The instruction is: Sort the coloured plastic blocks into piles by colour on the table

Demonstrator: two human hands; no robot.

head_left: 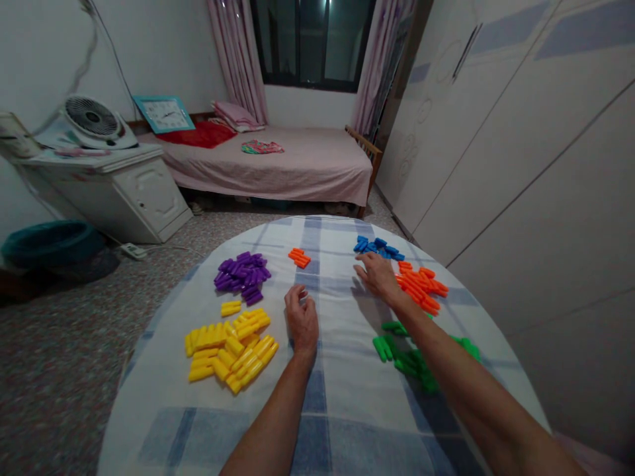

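Note:
My left hand (302,320) rests on the cloth near the middle of the table, its fingers loosely bent and apart, with nothing visible in them. Just in front of the blue plastic pieces (380,248), my right hand (378,274) reaches out with thumb and fingers apart, holding nothing I can see. Orange pieces (421,289) lie beside and partly behind that hand. Beneath the right forearm are green pieces (411,362), partly covered by it. A small orange group (299,257) sits beyond my left hand. To its left are piles of yellow pieces (233,347) and purple pieces (242,274).
The round table (238,436) has a white and blue checked cloth. Behind it stands a bed (307,162). A cabinet (143,192) with a fan (94,119) and a teal-lined bin (52,241) are on the left; a tall wardrobe (520,152) lines the right.

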